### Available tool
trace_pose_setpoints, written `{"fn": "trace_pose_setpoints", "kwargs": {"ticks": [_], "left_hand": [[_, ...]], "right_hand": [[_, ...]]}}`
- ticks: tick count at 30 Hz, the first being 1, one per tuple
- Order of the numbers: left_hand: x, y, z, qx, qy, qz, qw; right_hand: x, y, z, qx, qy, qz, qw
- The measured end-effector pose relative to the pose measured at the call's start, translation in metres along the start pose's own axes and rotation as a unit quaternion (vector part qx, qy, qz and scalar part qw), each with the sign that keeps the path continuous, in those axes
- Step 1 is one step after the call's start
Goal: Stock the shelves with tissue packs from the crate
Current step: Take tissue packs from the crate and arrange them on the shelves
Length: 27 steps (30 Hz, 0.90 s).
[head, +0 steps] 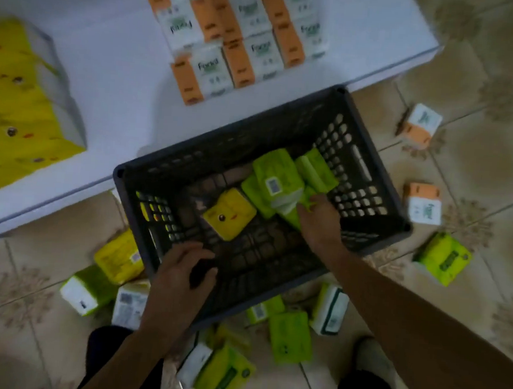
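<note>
View from above the dark plastic crate [360,165], which stood on the tiled floor [484,88] against the near edge of the low white shelf [115,72]. Your right hand [317,220] reached into the crate's right half, its fingers curled round the near end of the green tissue packs [276,177] clustered there. Your left hand [180,268] clasped the crate's near rim, fingers over the edge, apparently to steady it. A single yellow tissue pack [229,214] lay apart from both hands, just left of the green cluster on the crate bottom.

On the shelf, orange-and-white Facial packs [245,35] stood in rows at the far right and a large yellow multipack [19,101] lay at the far left. Loose packs [291,336] were scattered on the floor around the crate's near and right sides.

Handling, as judged from the view: the packs were probably light and soft, wrapped in smooth film that could slide between neighbours. A squeeze across the broad faces would have dented them harmlessly, so a firm hold on the short end, or a span across the width, should have served. Lifting several at once risked the lower ones slipping free.
</note>
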State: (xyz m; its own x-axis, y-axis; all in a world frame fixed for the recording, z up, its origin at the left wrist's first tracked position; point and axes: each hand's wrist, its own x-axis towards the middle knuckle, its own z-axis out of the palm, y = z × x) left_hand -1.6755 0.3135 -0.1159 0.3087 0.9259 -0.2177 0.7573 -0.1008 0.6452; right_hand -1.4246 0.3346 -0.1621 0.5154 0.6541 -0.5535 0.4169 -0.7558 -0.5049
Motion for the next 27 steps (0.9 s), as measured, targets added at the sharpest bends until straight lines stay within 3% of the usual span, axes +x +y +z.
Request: {"fn": "trace_pose_setpoints", "kwargs": {"ticks": [7,10,14,18,22,24,27], "left_hand": [[0.053,-0.035,0.026,-0.002,-0.053,0.022,0.998],[0.064,-0.039,0.033,-0.008,-0.042,0.028,0.999],[0.058,-0.031,0.032,-0.020,-0.036,0.025,0.999],[0.039,0.002,0.017,-0.082,-0.013,-0.062,0.995],[0.037,0.065,-0.015,-0.290,0.050,-0.210,0.933],[0.037,0.095,-0.036,-0.368,0.063,-0.224,0.900],[0.030,0.139,-0.075,-0.348,0.058,-0.186,0.917]], "right_hand": [[0.079,0.005,0.062,0.156,-0.015,0.144,0.977],[0.094,0.014,0.075,0.212,-0.018,0.153,0.965],[0.079,0.018,0.066,0.211,-0.024,0.090,0.973],[0.004,0.003,0.027,0.187,-0.004,-0.074,0.980],[-0.076,-0.025,-0.015,0.197,-0.006,-0.211,0.957],[-0.109,-0.042,-0.030,0.207,-0.031,-0.250,0.945],[-0.145,-0.071,-0.062,0.229,-0.049,-0.268,0.935]]}}
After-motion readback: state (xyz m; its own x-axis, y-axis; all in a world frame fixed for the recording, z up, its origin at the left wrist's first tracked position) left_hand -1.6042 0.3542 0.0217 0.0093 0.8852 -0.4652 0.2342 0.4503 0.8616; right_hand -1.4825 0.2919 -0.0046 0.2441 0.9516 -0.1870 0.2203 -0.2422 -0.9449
